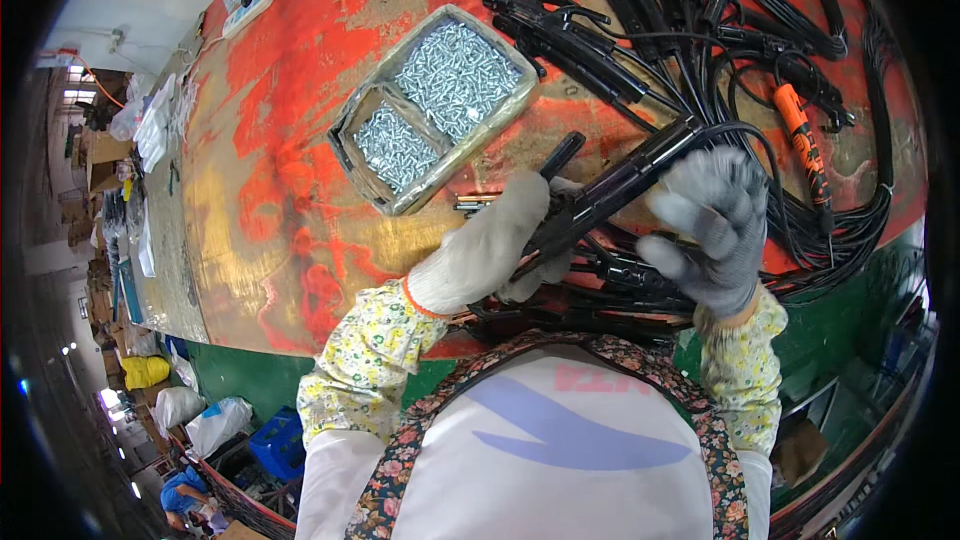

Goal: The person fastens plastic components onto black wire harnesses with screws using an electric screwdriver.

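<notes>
My left hand (500, 230), in a white knit glove, is closed round a long black tool (625, 175) with a lever, which looks like a welding electrode holder. It is tilted, its far end up to the right, where a black cable bends away. Just right of it is my right hand (710, 225), in a greyish glove, blurred by motion. Its fingers are loosely bent and apart, with nothing seen between them. More black holders (640, 275) lie beneath and between my hands, partly hidden.
A divided box (390, 202) of silver screws (460, 75) rests on the worn red tabletop (270, 270). Several black holders (570, 45) and coiled cables (870, 210) cover the far right. An orange and black screwdriver (803, 145) lies on them. A white power strip (250, 10) is far left.
</notes>
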`<control>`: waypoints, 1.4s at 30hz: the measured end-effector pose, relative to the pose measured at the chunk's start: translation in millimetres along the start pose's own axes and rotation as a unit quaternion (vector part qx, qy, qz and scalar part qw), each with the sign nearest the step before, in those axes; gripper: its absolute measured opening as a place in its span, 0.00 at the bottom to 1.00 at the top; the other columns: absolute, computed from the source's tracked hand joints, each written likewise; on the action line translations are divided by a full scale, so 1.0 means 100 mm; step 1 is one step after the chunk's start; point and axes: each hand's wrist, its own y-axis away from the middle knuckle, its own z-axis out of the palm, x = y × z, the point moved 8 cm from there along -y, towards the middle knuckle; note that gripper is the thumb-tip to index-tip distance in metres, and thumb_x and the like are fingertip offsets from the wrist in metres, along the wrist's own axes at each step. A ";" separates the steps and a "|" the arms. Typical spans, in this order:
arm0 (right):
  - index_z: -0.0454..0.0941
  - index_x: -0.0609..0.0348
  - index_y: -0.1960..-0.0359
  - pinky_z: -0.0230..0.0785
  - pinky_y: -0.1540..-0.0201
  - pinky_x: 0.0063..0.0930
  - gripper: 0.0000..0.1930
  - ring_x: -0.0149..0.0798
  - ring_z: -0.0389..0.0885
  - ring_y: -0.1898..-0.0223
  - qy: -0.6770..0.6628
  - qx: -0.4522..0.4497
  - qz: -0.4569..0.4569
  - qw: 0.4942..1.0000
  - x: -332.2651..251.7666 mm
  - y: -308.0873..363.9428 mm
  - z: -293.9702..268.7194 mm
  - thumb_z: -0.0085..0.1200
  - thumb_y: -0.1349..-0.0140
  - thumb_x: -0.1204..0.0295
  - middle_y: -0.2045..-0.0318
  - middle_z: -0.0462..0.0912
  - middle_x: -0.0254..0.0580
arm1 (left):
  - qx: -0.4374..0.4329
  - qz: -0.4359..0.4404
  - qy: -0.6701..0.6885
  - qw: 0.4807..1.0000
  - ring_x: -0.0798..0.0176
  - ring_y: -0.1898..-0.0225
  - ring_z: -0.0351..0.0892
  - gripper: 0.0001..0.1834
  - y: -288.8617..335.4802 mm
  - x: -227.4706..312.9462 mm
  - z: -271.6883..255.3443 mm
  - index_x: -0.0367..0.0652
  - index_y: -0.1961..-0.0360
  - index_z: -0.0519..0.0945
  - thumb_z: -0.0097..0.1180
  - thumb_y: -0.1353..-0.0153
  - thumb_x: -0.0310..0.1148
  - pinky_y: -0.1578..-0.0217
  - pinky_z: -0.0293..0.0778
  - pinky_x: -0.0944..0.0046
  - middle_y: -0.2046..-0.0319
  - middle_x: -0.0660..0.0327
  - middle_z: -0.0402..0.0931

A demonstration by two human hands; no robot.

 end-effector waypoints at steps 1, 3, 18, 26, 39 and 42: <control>0.78 0.51 0.58 0.67 0.54 0.38 0.19 0.38 0.74 0.60 -0.099 -0.007 0.044 0.994 0.11 0.25 -0.01 0.63 0.48 0.56 0.59 0.75 0.35 | 0.004 -0.024 0.122 0.992 0.69 0.82 0.71 0.31 -0.05 -0.05 0.04 0.42 0.50 0.70 0.25 0.30 0.57 0.82 0.66 0.70 0.76 0.63 0.75; 0.72 0.56 0.51 0.68 0.55 0.35 0.24 0.35 0.73 0.57 -0.326 0.027 0.384 0.863 0.44 0.71 0.30 0.61 0.43 0.54 0.58 0.74 0.37 | -0.003 -0.068 0.109 0.992 0.70 0.85 0.67 0.26 -0.16 -0.04 0.16 0.42 0.56 0.70 0.26 0.31 0.51 0.84 0.64 0.70 0.79 0.63 0.73; 0.74 0.55 0.63 0.65 0.78 0.21 0.08 0.23 0.65 0.82 -0.849 0.300 0.344 0.268 0.74 0.43 0.94 0.45 0.31 0.66 0.81 0.67 0.25 | 0.014 0.240 -0.219 0.945 0.67 0.68 0.78 0.13 -0.34 0.57 0.40 0.39 0.55 0.73 0.50 0.36 0.36 0.68 0.72 0.70 0.65 0.58 0.76; 0.70 0.53 0.69 0.65 0.78 0.18 0.07 0.22 0.65 0.81 -0.799 0.330 0.395 0.312 0.82 0.50 0.94 0.46 0.31 0.67 0.80 0.65 0.24 | 0.168 0.421 -0.225 0.862 0.65 0.59 0.77 0.15 -0.18 0.71 0.33 0.30 0.50 0.72 0.48 0.39 0.17 0.60 0.72 0.71 0.60 0.53 0.77; 0.67 0.57 0.44 0.69 0.65 0.19 0.20 0.25 0.75 0.66 -0.553 0.191 0.506 0.634 0.65 0.52 0.78 0.55 0.35 0.65 0.64 0.74 0.29 | 0.102 0.214 -0.086 0.968 0.66 0.70 0.75 0.38 -0.53 -0.20 0.44 0.46 0.36 0.54 0.60 0.44 0.23 0.72 0.75 0.68 0.51 0.55 0.67; 0.66 0.62 0.39 0.70 0.58 0.22 0.24 0.29 0.77 0.64 -0.467 0.079 0.507 0.720 0.85 0.87 0.42 0.52 0.34 0.64 0.62 0.79 0.34 | 0.007 -0.001 0.062 0.998 0.64 0.74 0.76 0.39 -0.38 -0.25 0.47 0.46 0.34 0.50 0.57 0.43 0.25 0.77 0.74 0.66 0.65 0.58 0.72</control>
